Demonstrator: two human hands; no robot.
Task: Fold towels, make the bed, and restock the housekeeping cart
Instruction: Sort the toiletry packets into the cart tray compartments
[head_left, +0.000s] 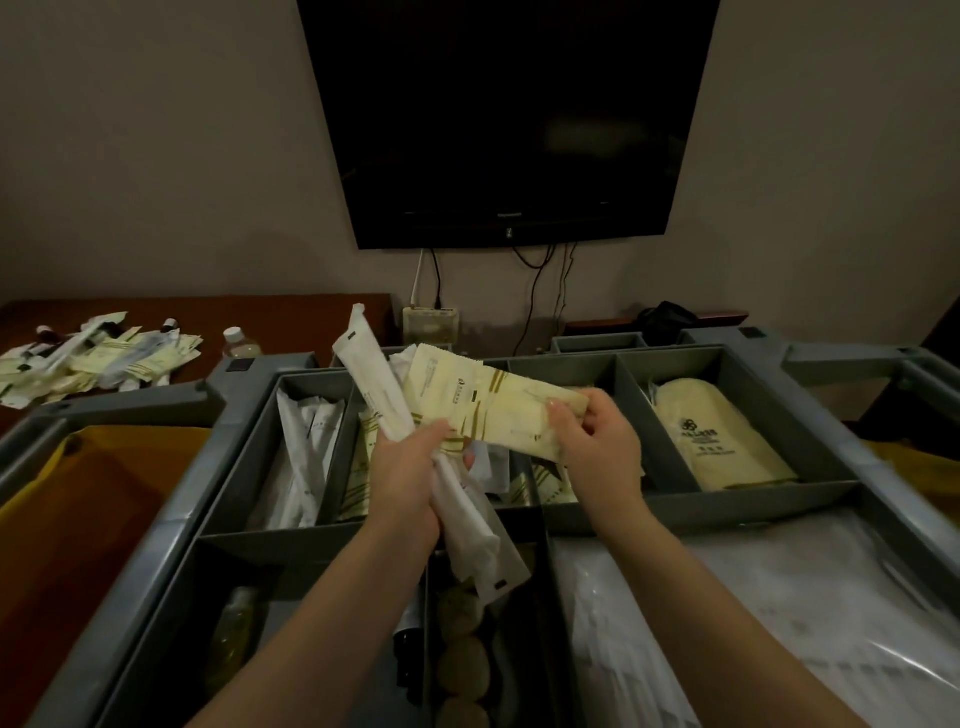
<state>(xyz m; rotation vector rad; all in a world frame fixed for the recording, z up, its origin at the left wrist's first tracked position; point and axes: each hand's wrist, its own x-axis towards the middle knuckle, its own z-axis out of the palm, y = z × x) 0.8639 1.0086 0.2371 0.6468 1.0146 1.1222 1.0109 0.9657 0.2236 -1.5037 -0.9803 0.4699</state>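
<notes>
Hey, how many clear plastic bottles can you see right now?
2. One white-capped bottle stands on the brown desk behind the cart; a second bottle lies in the cart's near-left compartment. Others may be hidden in that dark compartment.

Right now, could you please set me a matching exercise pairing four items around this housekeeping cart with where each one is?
Things:
1. long white packet
2. cream striped sachet
3. cream printed pouch
4. clear white-capped bottle

Places:
A. lying in the back right compartment of the cart
B. standing on the brown desk behind the cart
C. pinched at one end by the right hand
D. gripped by the left hand alone

Pairs: 1-D, 2-C, 3-A, 4-B
</notes>
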